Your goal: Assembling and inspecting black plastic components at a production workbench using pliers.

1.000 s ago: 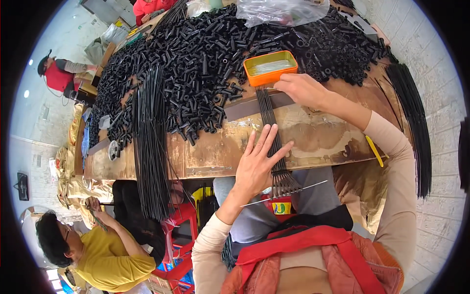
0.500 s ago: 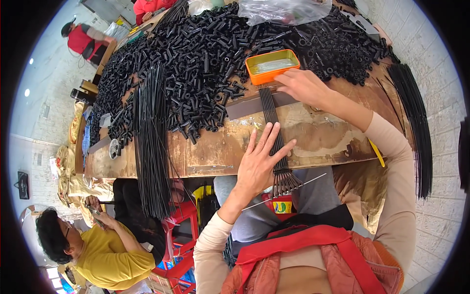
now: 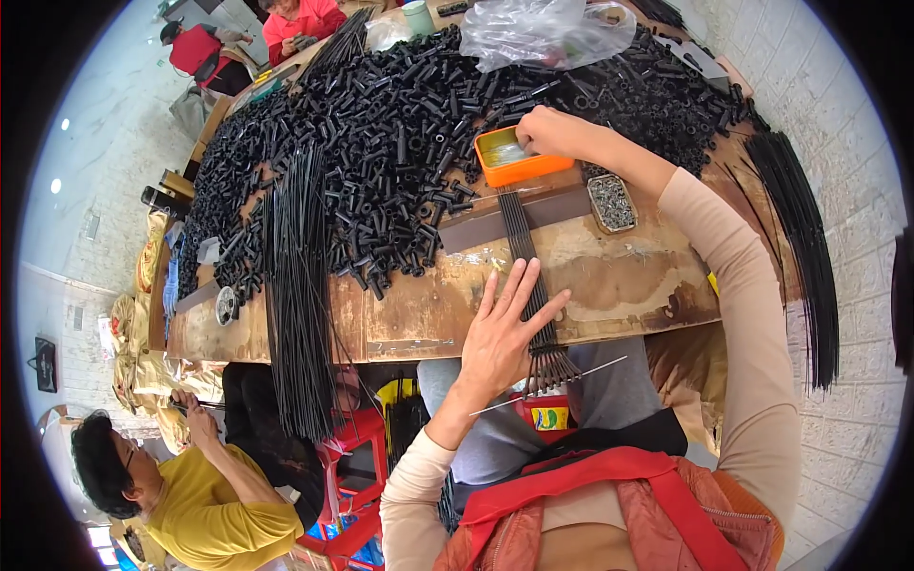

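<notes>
My left hand [image 3: 502,328] lies flat with fingers spread over a row of thin black rods [image 3: 519,228] on the table. Their near ends fan out past the table edge over my lap, and a thin metal rod [image 3: 600,367] runs across them there. At the far end of the row stands an orange box [image 3: 522,171] holding thin, pale metal pins [image 3: 503,154]. My right hand [image 3: 557,133] reaches into this box from the right, its fingers bent together. What its fingertips hold, if anything, is hidden.
Black tubular fittings [image 3: 381,143] are heaped across the table. A clear box [image 3: 611,203] of small metal parts sits right of the rods. Bundles of black rods [image 3: 300,295] hang over the edge at left and right [image 3: 795,247]. A person in yellow [image 3: 214,500] sits at left.
My right hand has moved from beside the orange box's near corner into the box. The clear box of metal parts, hidden before, now shows. My left hand stays on the rods.
</notes>
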The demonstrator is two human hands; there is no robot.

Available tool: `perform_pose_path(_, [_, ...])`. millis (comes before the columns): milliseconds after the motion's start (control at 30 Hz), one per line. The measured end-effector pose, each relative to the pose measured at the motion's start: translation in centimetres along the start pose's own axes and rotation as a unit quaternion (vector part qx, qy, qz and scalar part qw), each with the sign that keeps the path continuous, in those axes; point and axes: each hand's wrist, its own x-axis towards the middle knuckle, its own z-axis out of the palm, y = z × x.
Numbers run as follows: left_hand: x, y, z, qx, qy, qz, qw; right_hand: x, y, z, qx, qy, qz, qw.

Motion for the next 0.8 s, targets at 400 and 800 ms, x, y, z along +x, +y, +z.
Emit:
perform_pose_path(400, [-1.4, 1.3, -0.3, -0.076, 0.016, -0.015, 0.997, -6.9, -6.8, -1.2, -0.008, 0.141, -0.105, 0.984])
perform_pose_path(800, [-1.5, 1.2, 0.3, -0.047, 0.025, -0.014, 0.999, -8.8, -7.0, 0.4, -0.035, 0.067, -0.097, 0.992])
